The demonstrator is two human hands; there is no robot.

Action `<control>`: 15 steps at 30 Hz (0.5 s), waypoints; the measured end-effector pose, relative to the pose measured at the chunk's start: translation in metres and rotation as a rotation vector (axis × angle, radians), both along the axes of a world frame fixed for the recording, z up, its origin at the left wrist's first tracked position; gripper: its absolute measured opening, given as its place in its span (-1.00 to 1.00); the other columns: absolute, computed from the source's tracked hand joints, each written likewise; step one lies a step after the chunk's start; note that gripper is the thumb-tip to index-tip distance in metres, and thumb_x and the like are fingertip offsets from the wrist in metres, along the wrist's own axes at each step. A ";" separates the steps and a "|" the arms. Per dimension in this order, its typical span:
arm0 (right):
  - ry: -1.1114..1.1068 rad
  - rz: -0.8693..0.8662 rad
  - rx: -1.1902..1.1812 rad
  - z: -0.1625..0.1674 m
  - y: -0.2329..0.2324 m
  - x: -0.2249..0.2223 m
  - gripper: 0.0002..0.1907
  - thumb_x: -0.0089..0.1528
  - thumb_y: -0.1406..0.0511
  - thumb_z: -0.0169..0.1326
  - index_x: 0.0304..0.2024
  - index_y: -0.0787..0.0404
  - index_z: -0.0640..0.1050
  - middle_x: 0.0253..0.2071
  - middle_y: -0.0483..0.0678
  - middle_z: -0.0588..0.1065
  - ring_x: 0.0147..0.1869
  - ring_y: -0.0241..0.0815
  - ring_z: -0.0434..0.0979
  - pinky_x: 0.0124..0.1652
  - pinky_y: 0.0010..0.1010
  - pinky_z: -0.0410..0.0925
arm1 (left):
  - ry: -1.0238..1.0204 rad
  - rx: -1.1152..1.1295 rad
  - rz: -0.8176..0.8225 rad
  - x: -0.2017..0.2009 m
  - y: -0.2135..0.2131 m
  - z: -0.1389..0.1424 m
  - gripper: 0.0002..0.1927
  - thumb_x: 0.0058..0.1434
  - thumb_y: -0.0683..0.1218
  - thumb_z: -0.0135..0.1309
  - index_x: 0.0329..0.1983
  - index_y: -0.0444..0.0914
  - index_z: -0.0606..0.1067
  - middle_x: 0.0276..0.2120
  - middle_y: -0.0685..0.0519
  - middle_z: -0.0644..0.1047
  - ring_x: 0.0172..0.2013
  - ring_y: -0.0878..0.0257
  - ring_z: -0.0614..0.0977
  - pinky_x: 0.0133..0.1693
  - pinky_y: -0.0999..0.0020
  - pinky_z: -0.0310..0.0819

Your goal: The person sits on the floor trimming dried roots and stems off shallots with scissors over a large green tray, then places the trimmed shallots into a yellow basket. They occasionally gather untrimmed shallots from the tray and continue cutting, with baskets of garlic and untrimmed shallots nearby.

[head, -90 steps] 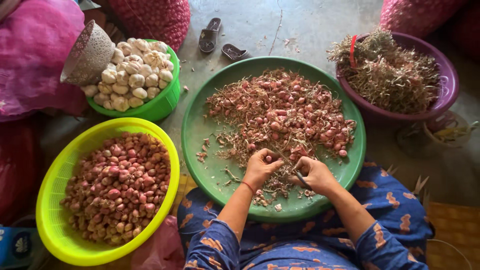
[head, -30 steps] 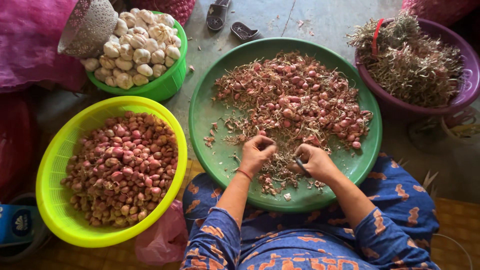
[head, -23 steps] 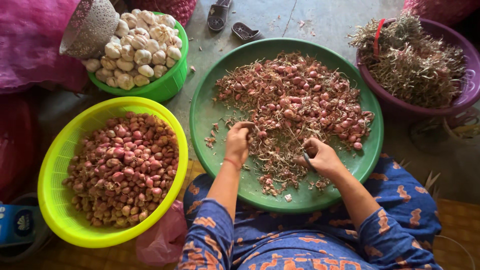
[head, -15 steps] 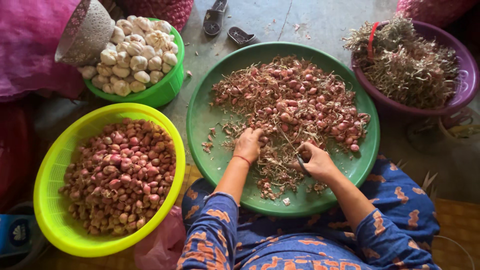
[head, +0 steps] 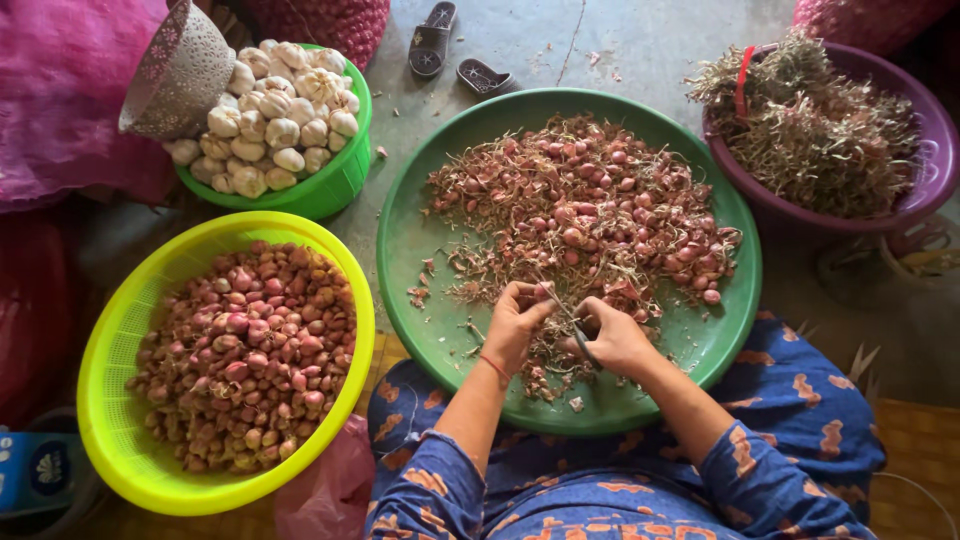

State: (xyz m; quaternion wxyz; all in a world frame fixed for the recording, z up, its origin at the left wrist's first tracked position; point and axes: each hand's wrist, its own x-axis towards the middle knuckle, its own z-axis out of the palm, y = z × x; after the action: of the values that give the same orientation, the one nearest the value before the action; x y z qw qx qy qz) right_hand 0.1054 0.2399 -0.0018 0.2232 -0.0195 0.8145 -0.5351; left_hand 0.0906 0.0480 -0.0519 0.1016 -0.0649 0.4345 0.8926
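Left hand [head: 517, 325] pinches a shallot [head: 541, 293] over the green tray [head: 425, 250]; right hand [head: 612, 337] grips scissors [head: 578, 338] touching it; yellow basket [head: 120, 330] of trimmed shallots sits left; garlic bowl [head: 330, 185] beyond

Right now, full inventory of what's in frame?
green tray: one, centre, on the floor
shallots: a pile, reddish, with dry stems, in the green tray
yellow basket: one, lower left, full of trimmed shallots
green basket: one, upper left, holds white garlic
purple basin: one, upper right, filled with dry stalks
sandals: two, dark, top centre
scissors: one, in right hand
left hand: holds a shallot
right hand: cutting
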 end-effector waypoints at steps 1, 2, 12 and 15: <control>0.002 0.003 -0.005 -0.001 0.002 0.001 -0.48 0.01 0.25 0.40 -0.09 0.28 0.46 -0.42 -0.05 0.53 -0.36 -0.33 0.46 -0.38 -0.41 0.37 | -0.035 0.047 -0.012 0.001 0.000 0.000 -0.81 0.25 -0.15 0.21 -0.12 -0.21 0.47 -0.32 0.12 0.59 -0.41 0.44 0.50 -0.39 0.54 0.38; 0.003 0.008 -0.010 -0.002 0.004 0.001 -0.49 0.01 0.26 0.39 -0.09 0.29 0.46 -0.43 -0.06 0.52 -0.37 -0.34 0.45 -0.38 -0.41 0.35 | -0.042 0.054 -0.011 0.001 0.000 0.000 -0.83 0.27 -0.12 0.20 -0.15 -0.22 0.47 -0.34 0.11 0.59 -0.43 0.44 0.49 -0.40 0.54 0.36; -0.076 0.004 -0.233 -0.015 0.016 -0.001 -0.60 0.09 0.27 0.42 -0.22 0.27 0.47 -0.55 -0.18 0.41 -0.50 -0.44 0.29 -0.54 -0.51 0.11 | 0.103 -0.213 -0.036 0.005 -0.005 -0.004 -0.90 0.34 -0.15 0.19 -0.15 -0.24 0.51 -0.41 0.17 0.51 -0.43 0.49 0.43 -0.41 0.58 0.29; -0.138 0.008 -0.258 -0.019 0.023 -0.003 -0.63 0.07 0.29 0.41 -0.27 0.26 0.47 -0.57 -0.21 0.47 -0.57 -0.46 0.33 -0.59 -0.53 0.12 | 0.036 -0.190 -0.035 0.003 -0.009 -0.003 -0.93 0.32 -0.16 0.14 -0.18 -0.24 0.49 -0.41 0.14 0.56 -0.42 0.45 0.51 -0.40 0.56 0.36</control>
State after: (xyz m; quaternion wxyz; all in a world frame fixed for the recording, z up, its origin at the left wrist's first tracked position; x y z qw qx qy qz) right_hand 0.1027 0.2626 -0.0212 0.2765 -0.0145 0.7216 -0.6346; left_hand 0.0941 0.0394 -0.0550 0.1027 -0.0506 0.5200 0.8465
